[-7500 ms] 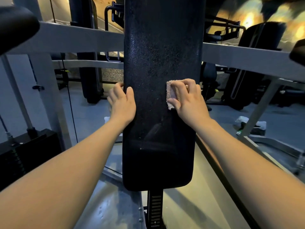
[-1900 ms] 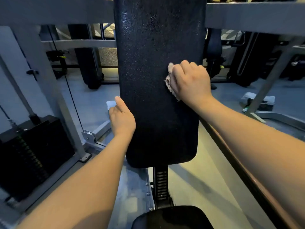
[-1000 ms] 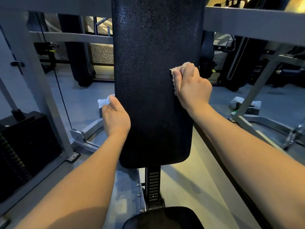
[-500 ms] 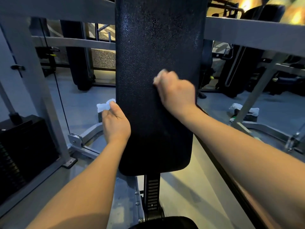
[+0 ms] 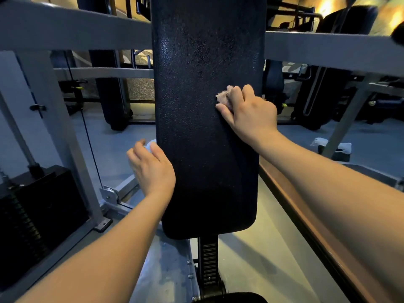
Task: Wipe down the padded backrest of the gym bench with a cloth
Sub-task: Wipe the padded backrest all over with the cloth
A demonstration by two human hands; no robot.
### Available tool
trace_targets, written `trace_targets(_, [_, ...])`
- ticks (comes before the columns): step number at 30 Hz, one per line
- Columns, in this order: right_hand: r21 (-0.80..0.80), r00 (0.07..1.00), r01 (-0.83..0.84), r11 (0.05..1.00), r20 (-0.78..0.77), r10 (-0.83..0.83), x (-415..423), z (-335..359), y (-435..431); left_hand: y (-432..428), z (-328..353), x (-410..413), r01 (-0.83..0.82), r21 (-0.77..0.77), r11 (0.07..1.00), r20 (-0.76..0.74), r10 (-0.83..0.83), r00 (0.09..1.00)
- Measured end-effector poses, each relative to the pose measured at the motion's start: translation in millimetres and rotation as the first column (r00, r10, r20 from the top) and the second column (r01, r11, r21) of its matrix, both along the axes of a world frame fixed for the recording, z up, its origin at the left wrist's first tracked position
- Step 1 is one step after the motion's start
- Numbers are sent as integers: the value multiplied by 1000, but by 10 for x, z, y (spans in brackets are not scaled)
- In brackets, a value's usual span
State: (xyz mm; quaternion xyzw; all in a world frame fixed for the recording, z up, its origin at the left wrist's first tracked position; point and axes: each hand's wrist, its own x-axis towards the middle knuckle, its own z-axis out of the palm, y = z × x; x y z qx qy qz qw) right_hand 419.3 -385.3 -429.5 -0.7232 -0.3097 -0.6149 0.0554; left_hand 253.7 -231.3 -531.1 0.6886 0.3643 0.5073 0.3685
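Two bare forearms come in from the bottom of the view, one per side. Between them, lowest, is the rounded black edge of a seat pad [image 5: 229, 298]. Above it stands one black ribbed post [image 5: 209, 265], upright and carrying the pad.

One backrest [image 5: 203, 171]: a long black slab, upright, with rounded bottom corners. The vinyl has a pebbled grain and a slight sheen.

Left hand [image 5: 150, 169] is at the pad's left edge, low down. Fingers are loose and slightly spread, holding nothing. Thumb side is against the edge or just off it; can't tell which.

Right hand [image 5: 249, 112] is at mid-height on the pad's right half. Its fingers are curled over one cloth [image 5: 223, 96], pressing it flat to the vinyl. The cloth is small, pale pink-beige and fuzzy like terry, mostly hidden, with one frayed corner poking out past the fingertips.

One brown rail [image 5: 306, 215], smooth and straight, runs diagonally under the right forearm.

On the left there is one weight stack [image 5: 28, 215] of black plates with ridged edges, and one thin dark cable [image 5: 91, 149] beside it. The grey box-section frame [image 5: 76, 25] is matte painted metal, and its beams cross behind the pad.

Two white crumpled rags lie on the grey floor. One [image 5: 152, 142] is just past the left fingertips, the other [image 5: 345, 147] is well off to the right.

Further back are dark padded machines, too blurred to count.
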Motion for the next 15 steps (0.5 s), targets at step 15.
trace_targets(15, [-166, 947, -318, 933, -5, 322, -185, -690, -141, -8, 250, 420, 107, 888, 448, -218, 203, 955])
